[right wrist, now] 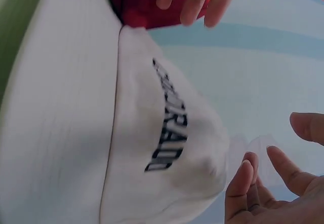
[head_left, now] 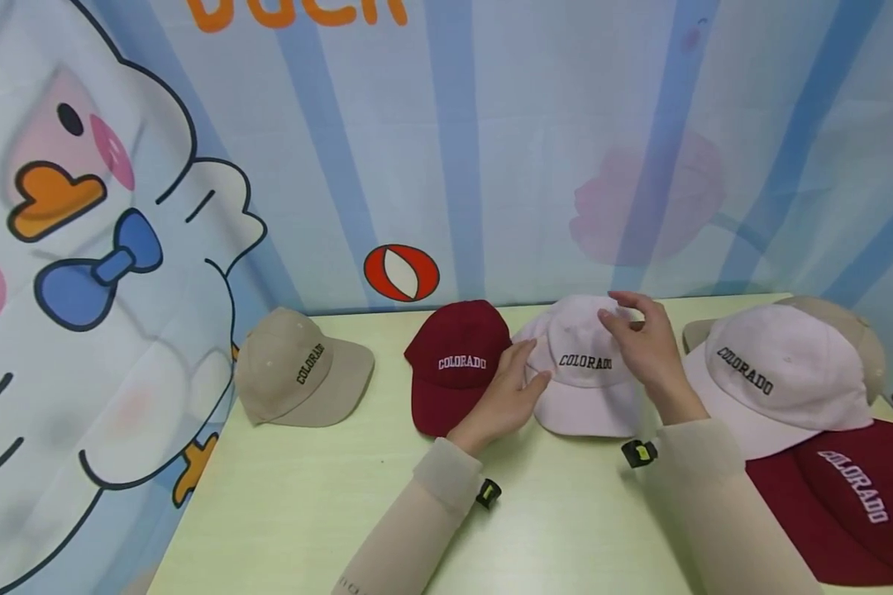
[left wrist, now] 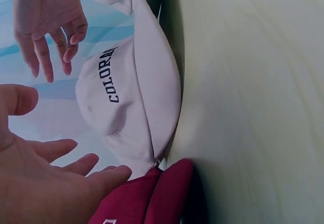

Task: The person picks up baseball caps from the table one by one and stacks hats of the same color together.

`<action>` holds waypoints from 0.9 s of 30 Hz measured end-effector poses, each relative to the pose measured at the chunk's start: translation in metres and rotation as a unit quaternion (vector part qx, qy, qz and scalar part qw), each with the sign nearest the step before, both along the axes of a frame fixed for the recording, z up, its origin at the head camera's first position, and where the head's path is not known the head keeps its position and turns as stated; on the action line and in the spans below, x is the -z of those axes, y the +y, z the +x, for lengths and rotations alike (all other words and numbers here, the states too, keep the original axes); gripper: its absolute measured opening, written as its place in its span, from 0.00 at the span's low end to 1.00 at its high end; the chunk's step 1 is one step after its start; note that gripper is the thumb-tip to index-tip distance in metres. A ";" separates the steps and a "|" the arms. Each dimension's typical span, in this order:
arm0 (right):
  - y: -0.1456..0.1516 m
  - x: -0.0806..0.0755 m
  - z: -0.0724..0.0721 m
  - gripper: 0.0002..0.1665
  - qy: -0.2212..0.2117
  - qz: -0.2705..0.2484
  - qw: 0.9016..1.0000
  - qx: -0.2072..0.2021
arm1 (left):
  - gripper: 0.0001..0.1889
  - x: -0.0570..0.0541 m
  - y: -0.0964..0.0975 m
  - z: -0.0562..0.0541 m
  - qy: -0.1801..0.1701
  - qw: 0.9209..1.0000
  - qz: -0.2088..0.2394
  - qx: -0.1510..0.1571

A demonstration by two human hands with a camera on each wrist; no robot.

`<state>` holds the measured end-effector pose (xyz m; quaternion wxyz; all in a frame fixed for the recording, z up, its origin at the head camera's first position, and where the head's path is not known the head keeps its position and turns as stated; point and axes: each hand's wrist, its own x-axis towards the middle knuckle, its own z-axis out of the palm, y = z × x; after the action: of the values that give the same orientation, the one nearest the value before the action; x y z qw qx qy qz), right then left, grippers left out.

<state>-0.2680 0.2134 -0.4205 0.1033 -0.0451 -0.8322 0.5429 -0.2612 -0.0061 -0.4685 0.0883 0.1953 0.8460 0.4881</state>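
A white cap [head_left: 584, 405] lettered COLORADO lies on the table between my two hands, its brim toward me. My left hand [head_left: 504, 398] is at its left side, fingers spread and overlapping the edge of a dark red cap [head_left: 446, 397] in the head view. Over the right side of the white crown hovers my right hand [head_left: 646, 343], fingers loosely bent. In the right wrist view, air shows between those fingers [right wrist: 293, 176] and the white cap [right wrist: 167, 128]. The left wrist view shows nothing between the left thumb and fingers [left wrist: 55, 150].
A beige cap [head_left: 283, 372] sits at the table's left. On the right, another white cap [head_left: 789, 372] overlaps a beige cap [head_left: 859, 330] behind and a dark red cap [head_left: 848, 512] in front. A printed cloth backdrop [head_left: 491, 149] rises behind the table [head_left: 305, 496].
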 end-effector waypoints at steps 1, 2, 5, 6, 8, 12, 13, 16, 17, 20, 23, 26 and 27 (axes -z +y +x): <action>-0.004 -0.001 0.002 0.34 0.001 0.000 1.000 -0.005 | 0.33 -0.001 -0.002 0.001 0.005 1.000 0.001 -0.002; -0.008 -0.002 0.003 0.33 0.002 -0.002 1.000 -0.010 | 0.33 -0.002 -0.005 0.002 0.009 1.000 0.005 -0.003; -0.020 -0.005 0.007 0.32 0.000 -0.009 0.999 -0.031 | 0.31 -0.004 -0.012 0.003 0.023 1.000 0.012 -0.008; -0.024 -0.006 0.009 0.32 -0.002 -0.014 0.999 -0.039 | 0.31 -0.005 -0.015 0.003 0.027 0.999 0.013 -0.010; -0.032 -0.008 0.011 0.30 -0.007 -0.026 0.998 -0.056 | 0.30 -0.007 -0.021 0.003 0.035 0.999 0.014 -0.014; -0.045 -0.011 0.014 0.29 -0.022 -0.049 0.995 -0.088 | 0.29 -0.011 -0.033 0.005 0.039 0.999 0.013 -0.027; -0.049 -0.011 0.015 0.29 -0.028 -0.056 0.993 -0.096 | 0.28 -0.012 -0.036 0.005 0.038 0.999 0.014 -0.031; -0.059 -0.010 0.016 0.28 -0.045 -0.071 0.989 -0.119 | 0.28 -0.016 -0.045 0.007 0.037 0.998 0.017 -0.039; -0.062 -0.009 0.016 0.28 -0.051 -0.073 0.988 -0.126 | 0.27 -0.017 -0.048 0.007 0.036 0.998 0.017 -0.041; -0.074 -0.004 0.017 0.27 -0.058 -0.074 0.985 -0.144 | 0.26 -0.019 -0.057 0.009 0.040 0.998 0.015 -0.048; -0.085 0.002 0.018 0.26 -0.054 -0.070 0.983 -0.160 | 0.26 -0.020 -0.065 0.010 0.050 0.997 0.008 -0.054; -0.098 0.008 0.020 0.25 -0.044 -0.067 0.980 -0.180 | 0.25 -0.020 -0.073 0.011 0.062 0.996 0.000 -0.064; -0.103 0.010 0.021 0.24 -0.040 -0.069 0.979 -0.188 | 0.24 -0.019 -0.075 0.012 0.068 0.995 -0.003 -0.070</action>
<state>-0.2471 0.1104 -0.4302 -0.0376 0.0835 -0.7896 0.6068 -0.2496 -0.0812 -0.4491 -0.0028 0.1682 0.8629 0.4766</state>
